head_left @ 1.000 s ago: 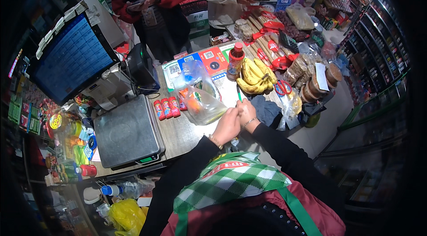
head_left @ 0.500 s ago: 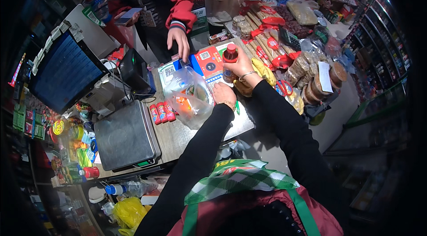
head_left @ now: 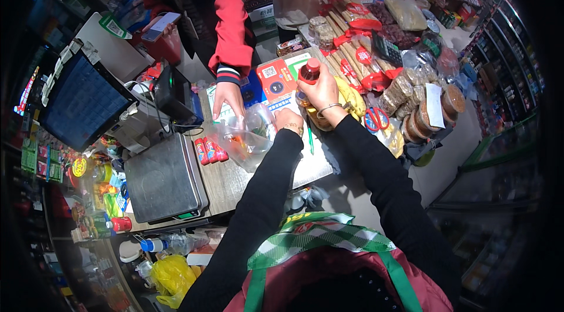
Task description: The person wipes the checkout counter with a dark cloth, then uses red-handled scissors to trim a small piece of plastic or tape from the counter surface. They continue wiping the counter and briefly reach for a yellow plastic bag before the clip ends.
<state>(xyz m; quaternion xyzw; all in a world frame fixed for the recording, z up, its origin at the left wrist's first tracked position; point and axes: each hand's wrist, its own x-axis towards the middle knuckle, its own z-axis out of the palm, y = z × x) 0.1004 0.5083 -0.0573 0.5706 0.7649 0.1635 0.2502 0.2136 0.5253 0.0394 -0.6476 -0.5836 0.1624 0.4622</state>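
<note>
The right hand (head_left: 323, 91) is clamped on a red-capped bottle (head_left: 308, 72), with the fingers wrapped around its upper part; the bottle is at the far right of the counter (head_left: 226, 190), just beside a bunch of bananas (head_left: 352, 100), and whether its base touches the surface cannot be told. The left hand (head_left: 288, 119) is positioned left of the bottle, fingers curled, at the right side of a translucent plastic bag (head_left: 245, 150); whether its fingers are clamped on the bag film cannot be told. The bag lies on the counter with items inside that are too unclear to identify. Opposite, another person's hand (head_left: 228, 99), extended from a red sleeve (head_left: 230, 24), reaches down to the bag's upper edge; that person's other hand holds a phone (head_left: 160, 26). Small red packs (head_left: 210, 150) lie at the left of the bag, and a flat weighing scale (head_left: 163, 180) is located farther left, in front of a monitor (head_left: 85, 99). A green pen (head_left: 311, 140) lies between the two forearms. Red-handled scissors (head_left: 375, 118) are located to the right of the bananas
</note>
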